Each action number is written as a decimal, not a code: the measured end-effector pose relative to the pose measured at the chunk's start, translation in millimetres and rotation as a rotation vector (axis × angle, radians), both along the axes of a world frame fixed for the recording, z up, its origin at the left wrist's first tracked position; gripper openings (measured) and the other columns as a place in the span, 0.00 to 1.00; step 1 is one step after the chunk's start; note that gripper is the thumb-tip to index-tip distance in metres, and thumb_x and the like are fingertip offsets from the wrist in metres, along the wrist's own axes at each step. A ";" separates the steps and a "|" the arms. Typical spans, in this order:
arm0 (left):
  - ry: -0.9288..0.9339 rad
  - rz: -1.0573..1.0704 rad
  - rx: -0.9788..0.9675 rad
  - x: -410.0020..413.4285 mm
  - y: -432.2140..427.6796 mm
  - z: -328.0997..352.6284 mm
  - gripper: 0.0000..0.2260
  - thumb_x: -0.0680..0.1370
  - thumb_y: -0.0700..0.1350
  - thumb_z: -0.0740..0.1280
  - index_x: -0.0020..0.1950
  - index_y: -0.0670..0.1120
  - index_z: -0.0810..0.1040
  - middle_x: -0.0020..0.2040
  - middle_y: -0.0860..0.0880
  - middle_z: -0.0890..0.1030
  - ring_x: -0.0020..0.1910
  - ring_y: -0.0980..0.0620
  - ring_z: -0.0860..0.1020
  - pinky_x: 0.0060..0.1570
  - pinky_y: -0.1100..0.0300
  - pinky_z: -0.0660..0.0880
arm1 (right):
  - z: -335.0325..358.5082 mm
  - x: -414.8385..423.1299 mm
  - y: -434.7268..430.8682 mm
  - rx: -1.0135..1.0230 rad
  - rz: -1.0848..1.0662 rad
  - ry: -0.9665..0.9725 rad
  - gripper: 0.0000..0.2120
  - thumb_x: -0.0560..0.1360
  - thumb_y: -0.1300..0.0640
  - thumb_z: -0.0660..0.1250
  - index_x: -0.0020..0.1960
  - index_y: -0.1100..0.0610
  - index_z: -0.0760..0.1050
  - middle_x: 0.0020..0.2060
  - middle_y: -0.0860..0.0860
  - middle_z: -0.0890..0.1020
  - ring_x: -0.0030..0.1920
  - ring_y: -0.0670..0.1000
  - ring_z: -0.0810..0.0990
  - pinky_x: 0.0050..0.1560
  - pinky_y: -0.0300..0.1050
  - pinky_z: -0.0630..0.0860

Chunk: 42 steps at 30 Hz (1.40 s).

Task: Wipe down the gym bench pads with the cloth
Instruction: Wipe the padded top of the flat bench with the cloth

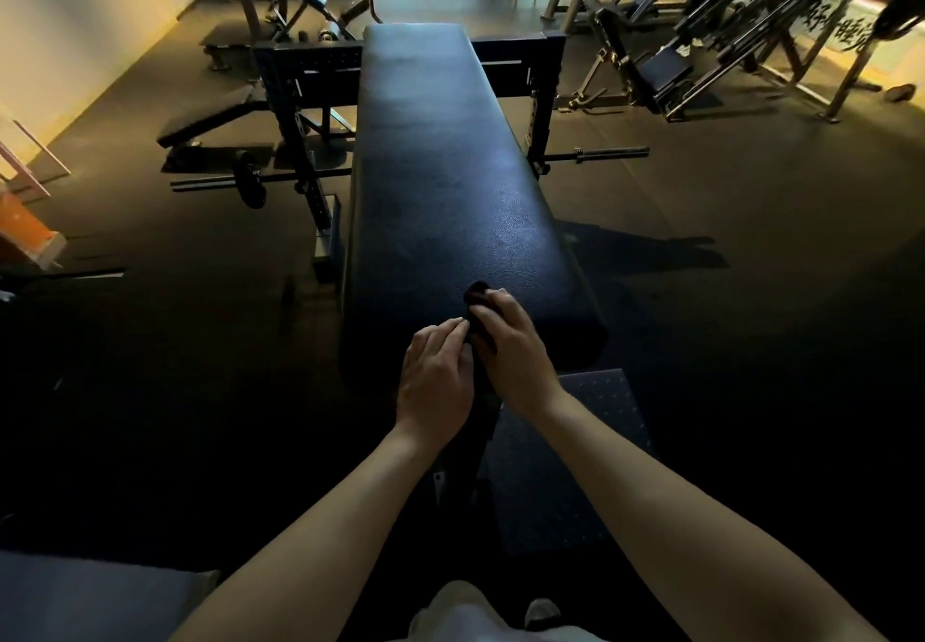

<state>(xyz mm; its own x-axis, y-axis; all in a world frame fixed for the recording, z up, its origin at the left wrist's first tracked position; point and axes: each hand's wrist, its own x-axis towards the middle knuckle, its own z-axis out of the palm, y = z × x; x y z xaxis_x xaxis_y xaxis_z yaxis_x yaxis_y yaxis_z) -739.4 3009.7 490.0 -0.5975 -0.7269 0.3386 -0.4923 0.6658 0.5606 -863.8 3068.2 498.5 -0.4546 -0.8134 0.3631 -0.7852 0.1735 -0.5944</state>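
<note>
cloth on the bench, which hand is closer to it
Right. The right hand grips the cloth on the bench pad; the left hand is close beside it, on its left.

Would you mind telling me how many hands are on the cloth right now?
2. The right hand grips the cloth at the near end of the bench pad; the left hand touches it alongside. Neither is hidden.

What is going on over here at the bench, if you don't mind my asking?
A person stands at the near end of a long black bench pad. Their right hand holds a dark cloth down on the pad, and the left hand seems to pinch the cloth's near edge.
</note>
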 end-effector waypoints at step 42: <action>-0.147 -0.109 -0.019 -129.4 27.5 11.4 0.23 0.83 0.55 0.51 0.72 0.49 0.74 0.68 0.56 0.76 0.66 0.55 0.67 0.68 0.57 0.56 | 28.1 -143.7 41.5 0.001 -0.179 -0.235 0.15 0.82 0.58 0.63 0.67 0.59 0.76 0.67 0.53 0.73 0.66 0.51 0.73 0.64 0.36 0.64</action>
<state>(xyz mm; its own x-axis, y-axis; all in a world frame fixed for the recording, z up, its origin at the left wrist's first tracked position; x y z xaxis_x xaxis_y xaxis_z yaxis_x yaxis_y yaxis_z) -868.8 3037.2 501.4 -0.7163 -0.6495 0.2550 -0.4925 0.7294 0.4747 -1007.5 3109.7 526.6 -0.6623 -0.7130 0.2303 -0.5830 0.2972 -0.7562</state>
